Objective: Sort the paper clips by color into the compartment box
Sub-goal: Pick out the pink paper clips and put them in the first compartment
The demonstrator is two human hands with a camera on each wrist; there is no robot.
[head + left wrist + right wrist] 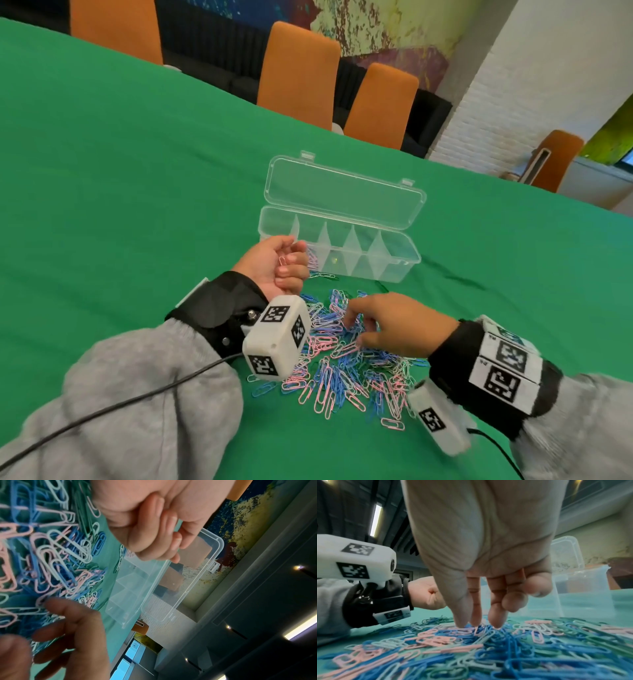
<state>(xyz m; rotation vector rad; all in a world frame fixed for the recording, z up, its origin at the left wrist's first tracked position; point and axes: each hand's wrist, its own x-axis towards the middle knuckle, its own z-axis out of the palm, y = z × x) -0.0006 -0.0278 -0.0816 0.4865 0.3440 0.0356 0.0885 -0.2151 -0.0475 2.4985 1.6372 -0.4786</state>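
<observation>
The left hand (274, 265) curls its grip round a pink clip (283, 261), held just near the box's left end. The right hand (383, 325) has its fingers apart, tips touching the mixed paper clips (339, 363) heaped on the green surface (120, 188). Best to pinch one colour at a time, lifting slowly so tangled neighbours drop, then release over one compartment of the open compartment box (394, 270), which looks almost empty.

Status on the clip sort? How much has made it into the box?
Barely started. Done: the compartment box sits open, its visible compartments looking empty. In hand: the left hand grips a pink paper clip beside the box's left end; the right hand has fingertips down in the mixed clip pile. Left: nearly all the pink, blue, white and green clips.
</observation>
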